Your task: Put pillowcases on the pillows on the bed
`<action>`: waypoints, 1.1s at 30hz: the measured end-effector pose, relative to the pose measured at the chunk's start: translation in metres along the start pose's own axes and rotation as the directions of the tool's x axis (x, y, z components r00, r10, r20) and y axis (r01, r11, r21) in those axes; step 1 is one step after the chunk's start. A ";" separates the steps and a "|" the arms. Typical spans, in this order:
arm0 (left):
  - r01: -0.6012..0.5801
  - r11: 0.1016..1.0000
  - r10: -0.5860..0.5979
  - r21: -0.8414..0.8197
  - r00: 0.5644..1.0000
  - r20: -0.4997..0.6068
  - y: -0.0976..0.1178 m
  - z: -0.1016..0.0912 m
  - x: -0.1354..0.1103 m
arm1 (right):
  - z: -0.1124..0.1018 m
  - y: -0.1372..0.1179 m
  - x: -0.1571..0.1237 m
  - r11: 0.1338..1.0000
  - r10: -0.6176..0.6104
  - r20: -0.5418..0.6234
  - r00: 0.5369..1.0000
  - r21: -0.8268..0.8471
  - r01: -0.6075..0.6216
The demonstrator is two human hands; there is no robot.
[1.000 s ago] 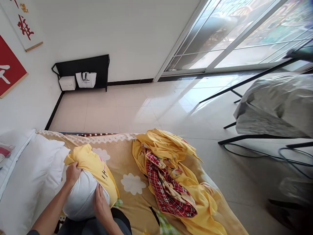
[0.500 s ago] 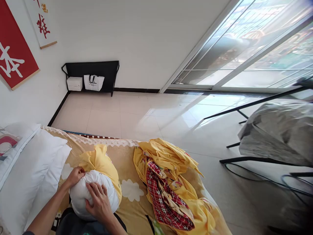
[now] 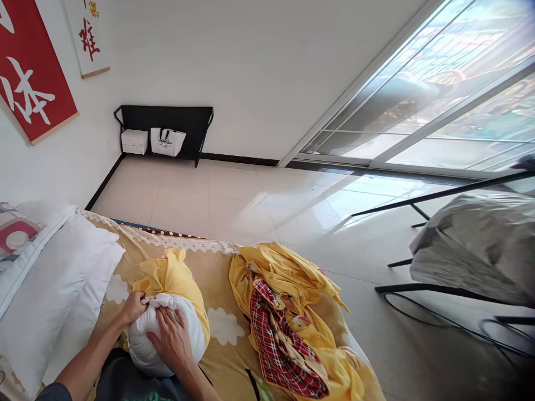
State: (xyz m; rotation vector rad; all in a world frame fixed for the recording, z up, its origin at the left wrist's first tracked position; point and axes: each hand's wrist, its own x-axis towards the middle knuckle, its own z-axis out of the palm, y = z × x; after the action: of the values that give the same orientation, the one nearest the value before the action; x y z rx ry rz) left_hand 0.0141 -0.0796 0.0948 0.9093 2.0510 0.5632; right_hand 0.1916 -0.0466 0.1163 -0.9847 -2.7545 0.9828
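Observation:
A plump white pillow [image 3: 156, 348] stands bunched against my body at the bed's near side. A yellow pillowcase [image 3: 184, 278] covers its far and right part, with a gathered, loose end pointing away from me. My left hand [image 3: 134, 306] is closed at the left edge, where yellow cloth meets white, and grips the pillowcase; its fingertips are partly hidden. A twisted fold of white fabric shows beside that hand. On the white pillow's top my right hand [image 3: 173, 337] lies with fingers stretched out, pressing it and holding nothing.
White pillows [image 3: 54, 284] are stacked at the bed's left end. Crumpled yellow bedding [image 3: 288, 267] and a red plaid cloth [image 3: 278, 345] lie to the right on the patterned sheet [image 3: 225, 328]. A plastic-covered chair [image 3: 472, 245] stands on the floor at right; a black rack [image 3: 163, 117] is by the wall.
My left hand has closed more tightly at the cloth edge, and a twisted white fold has come up beside it. My right hand has shifted slightly on the pillow. The view has tilted a little.

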 end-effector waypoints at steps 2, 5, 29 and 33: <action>0.047 0.997 -0.035 0.067 0.985 -0.170 0.000 0.012 -0.008 | 0.009 0.005 0.010 0.999 -0.033 0.009 0.999 -0.038 0.034; 0.080 0.987 -0.032 0.138 0.947 -0.320 0.002 0.027 -0.021 | 0.015 0.012 0.035 0.992 -0.052 0.011 0.999 -0.116 0.053; -0.232 0.769 0.567 0.595 0.678 -0.468 -0.023 0.012 -0.036 | 0.039 0.048 0.063 0.917 -0.398 -0.190 0.897 -0.092 0.388; -0.192 0.787 0.550 0.587 0.650 -0.524 -0.040 0.003 -0.050 | 0.012 0.087 0.039 0.990 -0.128 -0.339 0.932 -0.103 0.098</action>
State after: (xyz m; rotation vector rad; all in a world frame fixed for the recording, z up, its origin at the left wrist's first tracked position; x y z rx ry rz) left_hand 0.0213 -0.1437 0.0916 1.6739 2.7553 0.6892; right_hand 0.2057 0.0208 0.0501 -0.8968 -2.5410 0.6116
